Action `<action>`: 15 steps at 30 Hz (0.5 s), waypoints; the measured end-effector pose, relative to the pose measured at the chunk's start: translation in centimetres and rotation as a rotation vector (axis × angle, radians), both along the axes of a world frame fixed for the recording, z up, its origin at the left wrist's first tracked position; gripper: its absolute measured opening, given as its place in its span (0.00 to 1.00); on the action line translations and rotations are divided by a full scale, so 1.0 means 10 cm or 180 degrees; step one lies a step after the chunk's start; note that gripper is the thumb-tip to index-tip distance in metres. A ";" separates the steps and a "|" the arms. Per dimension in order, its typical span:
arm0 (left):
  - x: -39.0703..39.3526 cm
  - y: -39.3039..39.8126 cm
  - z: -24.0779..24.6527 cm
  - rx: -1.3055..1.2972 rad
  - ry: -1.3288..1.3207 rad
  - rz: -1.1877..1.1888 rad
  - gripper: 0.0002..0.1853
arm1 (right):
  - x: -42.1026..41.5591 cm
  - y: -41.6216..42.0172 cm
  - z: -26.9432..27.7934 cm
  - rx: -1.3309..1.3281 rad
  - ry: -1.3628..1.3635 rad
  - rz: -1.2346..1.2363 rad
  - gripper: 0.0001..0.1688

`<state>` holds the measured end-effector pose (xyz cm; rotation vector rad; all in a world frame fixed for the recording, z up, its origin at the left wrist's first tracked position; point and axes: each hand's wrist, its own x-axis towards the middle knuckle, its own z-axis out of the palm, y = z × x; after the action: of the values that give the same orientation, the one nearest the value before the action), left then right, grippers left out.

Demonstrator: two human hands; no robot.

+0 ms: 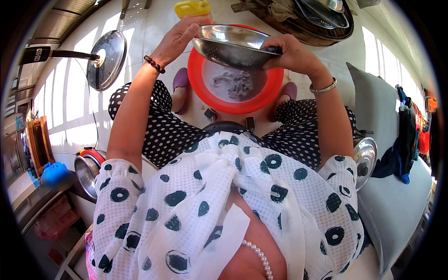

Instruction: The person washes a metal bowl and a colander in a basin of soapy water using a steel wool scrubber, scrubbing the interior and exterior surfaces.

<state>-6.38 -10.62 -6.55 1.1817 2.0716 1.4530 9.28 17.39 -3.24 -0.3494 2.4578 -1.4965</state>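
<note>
A stainless steel bowl (227,52), tilted and wet-looking, is held up above a red plastic basin (199,84). My left hand (182,36) grips the bowl's left end at the rim. At the opposite end, my right hand (294,54) has its fingers over the rim and its thumb against the outer wall. Under those fingers a dark scouring pad (273,50) presses on the bowl's inside; its exact kind is hard to tell. Cloudy water fills the basin below, with a crumpled grey cloth (234,83) in it. The bowl hides the basin's far part.
Behind the basin stand a yellow plastic jug (192,7) and a wide dark tub (297,31) holding metal pans. A round lid-like disc (106,59) is at left. Steel basins (87,171) stand near my left elbow, a steel lid (365,162) and grey sofa (376,94) at right.
</note>
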 end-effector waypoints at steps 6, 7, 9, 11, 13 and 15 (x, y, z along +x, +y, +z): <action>0.03 -0.07 0.02 -0.0803 -0.0284 -0.0066 0.21 | -0.24 0.12 -0.24 -0.0147 0.0150 -0.0316 0.21; 0.03 -0.07 0.03 -0.0743 -0.0400 0.0097 0.20 | -0.27 0.12 -0.24 -0.0165 0.0278 -0.0378 0.20; 0.11 -0.04 0.02 -0.0259 -0.1010 0.0638 0.21 | -0.33 0.15 -0.24 -0.0458 0.0091 -0.0869 0.20; 0.15 -0.02 0.00 -0.0228 -0.1424 0.1131 0.21 | -0.42 0.21 -0.35 -0.0810 0.0338 -0.1574 0.21; 0.21 -0.01 -0.06 -0.0178 -0.1630 0.1237 0.22 | -0.48 0.27 -0.49 -0.1766 0.0296 -0.2338 0.26; 0.27 0.02 -0.13 0.0003 -0.1748 0.1389 0.22 | -0.54 0.34 -0.65 -0.2527 0.0238 -0.2813 0.27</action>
<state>-3.65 -10.42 -7.81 0.2655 1.9830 1.7175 3.90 20.79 -9.78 0.6728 2.0037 -2.8130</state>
